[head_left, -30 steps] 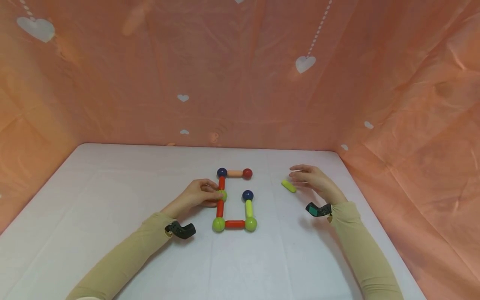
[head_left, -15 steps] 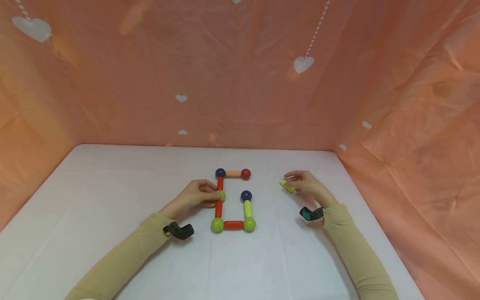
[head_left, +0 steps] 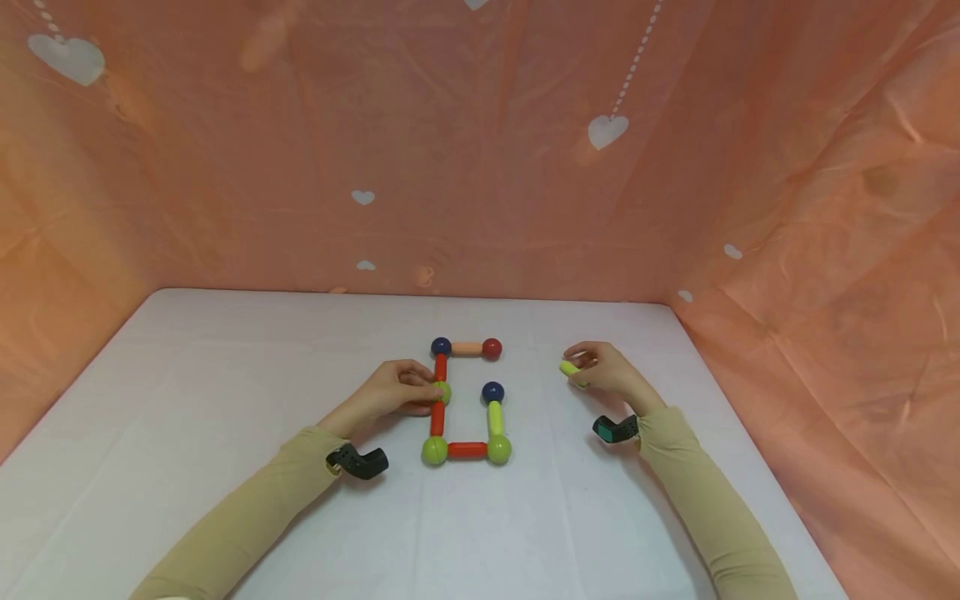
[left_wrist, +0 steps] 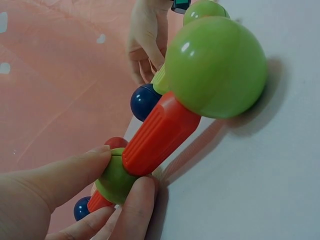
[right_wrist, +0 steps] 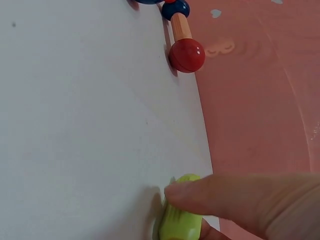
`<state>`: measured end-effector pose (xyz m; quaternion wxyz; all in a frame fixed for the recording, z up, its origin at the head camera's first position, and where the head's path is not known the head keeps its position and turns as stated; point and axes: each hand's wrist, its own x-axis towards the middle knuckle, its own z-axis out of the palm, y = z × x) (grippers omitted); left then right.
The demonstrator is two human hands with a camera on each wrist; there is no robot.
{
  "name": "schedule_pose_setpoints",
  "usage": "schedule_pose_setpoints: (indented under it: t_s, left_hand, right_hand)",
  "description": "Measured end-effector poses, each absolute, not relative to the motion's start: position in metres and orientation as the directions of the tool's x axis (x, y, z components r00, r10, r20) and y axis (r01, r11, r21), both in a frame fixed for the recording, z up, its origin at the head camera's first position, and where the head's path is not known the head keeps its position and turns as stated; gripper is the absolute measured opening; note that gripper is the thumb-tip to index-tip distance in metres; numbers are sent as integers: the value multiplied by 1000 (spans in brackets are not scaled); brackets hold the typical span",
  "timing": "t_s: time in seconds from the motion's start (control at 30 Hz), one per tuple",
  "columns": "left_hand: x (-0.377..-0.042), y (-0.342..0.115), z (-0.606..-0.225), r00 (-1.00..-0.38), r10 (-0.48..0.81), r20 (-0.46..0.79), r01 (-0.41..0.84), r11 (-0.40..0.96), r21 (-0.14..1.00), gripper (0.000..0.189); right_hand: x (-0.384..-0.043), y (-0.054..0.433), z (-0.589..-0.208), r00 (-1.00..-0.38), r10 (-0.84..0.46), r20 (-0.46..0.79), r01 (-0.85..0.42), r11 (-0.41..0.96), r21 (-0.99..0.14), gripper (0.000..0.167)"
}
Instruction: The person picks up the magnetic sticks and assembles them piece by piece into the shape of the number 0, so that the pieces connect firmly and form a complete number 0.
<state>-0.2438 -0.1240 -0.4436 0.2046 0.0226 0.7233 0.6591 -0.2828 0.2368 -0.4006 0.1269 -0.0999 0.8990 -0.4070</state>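
Observation:
A chain of toy rods and balls lies on the white table. My left hand (head_left: 393, 387) pinches the middle green ball (left_wrist: 117, 177) on its left side, between thumb and fingers. Red rods (left_wrist: 162, 132) join that ball to a dark blue ball (head_left: 441, 347) behind and a green ball (head_left: 434, 450) in front. To the right of the chain, my right hand (head_left: 607, 372) holds a loose yellow-green rod (right_wrist: 181, 222), thumb against its side. A peach rod (head_left: 467, 348) ends in a red ball (right_wrist: 187, 55). Another yellow-green rod (head_left: 495, 418) bears a second dark blue ball (head_left: 492, 392).
The front red rod (head_left: 467, 450) leads to a green ball (head_left: 498, 450) at the right corner. A gap separates the red ball from the dark blue ball in front of it. Orange cloth (head_left: 480, 167) with white hearts rises behind and beside the table (head_left: 262, 350).
My right hand has come down and left onto the loose yellow-green rod and taken hold of it. The left hand stays on the green ball.

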Motion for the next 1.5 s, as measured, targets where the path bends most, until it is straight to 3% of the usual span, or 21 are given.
schedule_pose_setpoints:
  t_s: [0.3, 0.53, 0.97, 1.5]
  left_hand:
    - [-245, -124, -444, -915, 291, -279, -247, 144, 958, 40]
    - [-244, -124, -443, -915, 289, -281, -247, 148, 958, 41]
    - [-241, -121, -441, -914, 285, -289, -256, 147, 955, 43]
    - [-244, -120, -443, -916, 293, -273, -244, 130, 961, 39]
  right_hand:
    - [-288, 237, -403, -943, -295, -152, -90, 667, -740, 38]
    - [-290, 227, -396, -917, -369, -153, -68, 521, -851, 44]
    - [-282, 180, -400, -909, -356, -216, 140, 227, -964, 45]
    - [-276, 140, -419, -907, -326, -268, 227, 160, -961, 43]
